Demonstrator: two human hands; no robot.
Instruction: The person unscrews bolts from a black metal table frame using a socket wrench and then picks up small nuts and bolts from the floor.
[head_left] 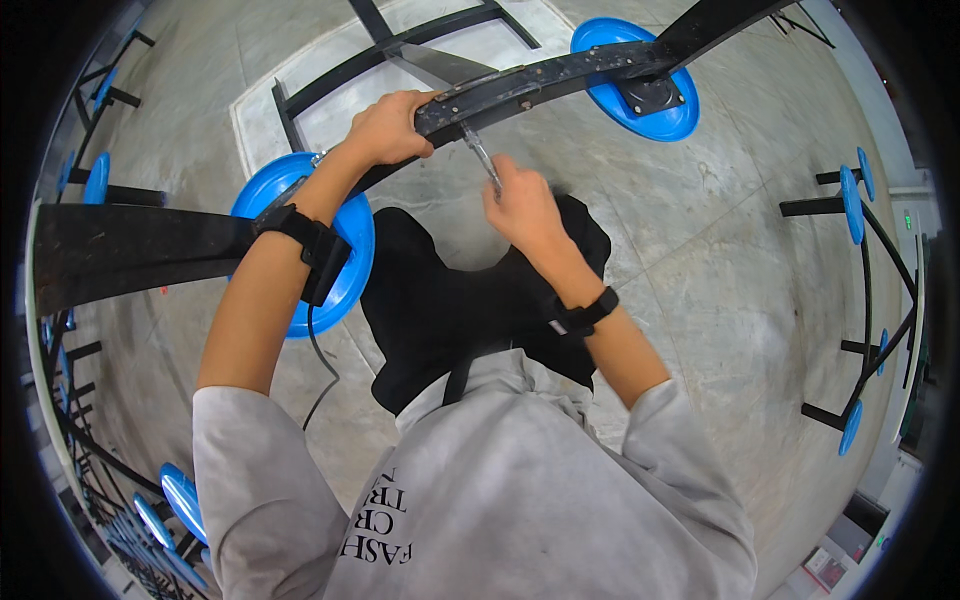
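Head view, looking down. A long black metal bar runs across the upper part of the picture, its long axis rising from lower left to upper right, above a concrete floor. The left hand is wrapped closed around the bar's lower-left stretch, fingers over its top edge. The right hand is closed around the lower end of a slim metal tool, whose long axis points up and to the left; its tip meets the underside of the bar just beside the left hand. Whether the tool is a wrench or a driver cannot be told.

One blue round seat sits under the bar's upper-right part; a second blue seat lies beneath the left forearm. Both wrists carry black straps. More blue-seated black frames stand well apart at the right and left edges.
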